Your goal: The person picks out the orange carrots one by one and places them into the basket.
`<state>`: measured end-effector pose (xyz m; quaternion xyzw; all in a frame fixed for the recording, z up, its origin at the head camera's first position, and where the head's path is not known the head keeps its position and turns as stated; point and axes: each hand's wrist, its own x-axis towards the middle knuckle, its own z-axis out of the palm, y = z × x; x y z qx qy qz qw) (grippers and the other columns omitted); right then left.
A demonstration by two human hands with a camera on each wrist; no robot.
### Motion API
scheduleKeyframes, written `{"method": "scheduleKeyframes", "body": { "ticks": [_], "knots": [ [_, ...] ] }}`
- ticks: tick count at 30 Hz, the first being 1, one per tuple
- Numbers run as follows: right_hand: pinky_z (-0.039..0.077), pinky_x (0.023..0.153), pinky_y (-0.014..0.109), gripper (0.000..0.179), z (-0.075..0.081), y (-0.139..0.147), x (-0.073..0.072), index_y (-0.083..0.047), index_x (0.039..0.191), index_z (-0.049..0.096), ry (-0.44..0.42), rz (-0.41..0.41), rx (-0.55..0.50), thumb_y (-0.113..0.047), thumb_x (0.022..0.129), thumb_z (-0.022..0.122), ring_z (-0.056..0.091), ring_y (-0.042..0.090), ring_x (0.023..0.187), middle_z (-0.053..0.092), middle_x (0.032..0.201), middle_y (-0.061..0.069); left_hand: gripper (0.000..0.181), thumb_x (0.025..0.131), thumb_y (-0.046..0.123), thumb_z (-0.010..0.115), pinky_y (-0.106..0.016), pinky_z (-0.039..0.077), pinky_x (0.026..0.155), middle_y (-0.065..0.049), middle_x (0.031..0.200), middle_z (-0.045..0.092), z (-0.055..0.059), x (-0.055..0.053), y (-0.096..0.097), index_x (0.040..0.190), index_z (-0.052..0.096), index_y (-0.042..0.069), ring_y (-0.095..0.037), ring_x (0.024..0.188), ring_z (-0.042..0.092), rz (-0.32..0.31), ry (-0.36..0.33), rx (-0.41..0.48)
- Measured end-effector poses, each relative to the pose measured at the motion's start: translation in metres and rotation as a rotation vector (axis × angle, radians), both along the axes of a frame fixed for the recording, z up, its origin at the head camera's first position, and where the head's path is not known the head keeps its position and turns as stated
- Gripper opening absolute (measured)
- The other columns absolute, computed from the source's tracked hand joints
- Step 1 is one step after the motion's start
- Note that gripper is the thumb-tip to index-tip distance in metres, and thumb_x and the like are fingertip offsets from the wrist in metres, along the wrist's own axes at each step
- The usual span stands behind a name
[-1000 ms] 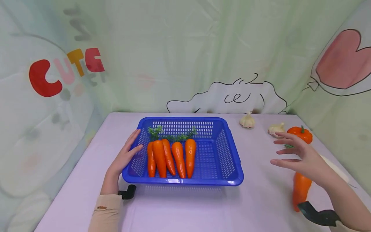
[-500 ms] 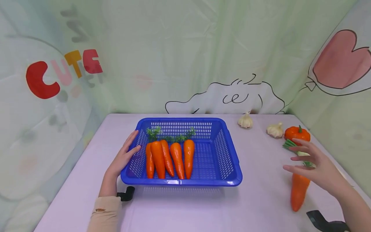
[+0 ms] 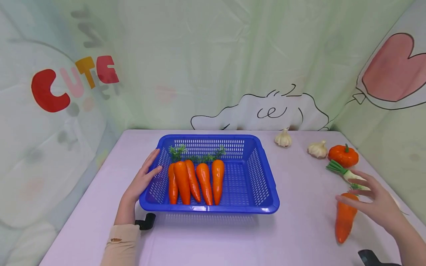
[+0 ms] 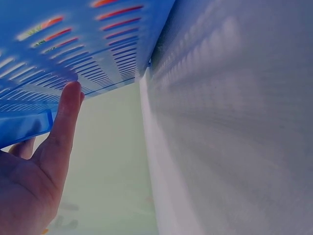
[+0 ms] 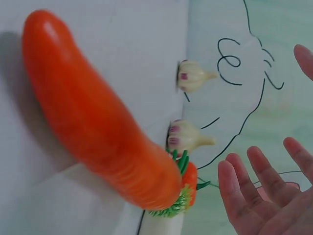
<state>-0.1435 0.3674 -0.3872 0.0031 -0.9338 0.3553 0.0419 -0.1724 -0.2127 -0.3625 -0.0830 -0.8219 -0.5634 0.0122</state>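
A blue plastic basket [image 3: 263, 177] stands mid-table with several orange carrots [image 3: 204, 183] in its left half, their leafy tops toward the back. My left hand [image 3: 141, 181] rests against the basket's left side, its fingers fairly straight at the rim; in the left wrist view, a finger touches the slotted outer wall. My right hand [image 3: 376, 199] hovers with fingers spread beside the top end of another carrot [image 3: 345, 220], which lies on the right of the table. The right wrist view shows a gap between this hand and the carrot.
Two garlic bulbs [image 3: 283, 138] stand at the back right, with an orange pumpkin-like vegetable [image 3: 344, 155] beside the nearer one. A white vegetable with green stalks [image 3: 337, 167] lies partly behind my right hand. A printed curtain [image 3: 213, 66] borders the table.
My right hand has moved right and toward me, from near the orange pumpkin-like vegetable to the top of the loose carrot. My left hand stays at the basket.
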Motion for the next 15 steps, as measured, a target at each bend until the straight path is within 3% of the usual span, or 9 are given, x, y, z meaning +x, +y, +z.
{"method": "scheduleKeyframes", "body": {
  "ticks": [10,15],
  "knots": [
    [0.051,0.061,0.054,0.088,-0.015,0.015,0.001,0.000,0.144,0.007,-0.036,-0.048,0.009,-0.024,0.084,0.066,0.038,0.056,0.099,0.030,0.124,0.040,0.058,0.094,0.014,0.042,-0.065,0.003,0.102,-0.012,0.153,0.006,-0.002,-0.001,0.000,0.146,0.018,0.009,-0.033,0.138,0.002,0.003,-0.005,-0.001],
    [0.053,0.061,0.050,0.090,-0.029,0.027,-0.001,-0.001,0.145,0.008,-0.080,-0.078,0.021,-0.032,0.084,0.066,0.042,0.052,0.096,0.027,0.125,0.040,0.058,0.094,0.015,0.043,-0.065,0.003,0.102,-0.012,0.153,0.006,-0.003,-0.001,-0.001,0.146,0.018,0.009,-0.033,0.138,0.002,0.005,-0.008,-0.001]
  ]
}}
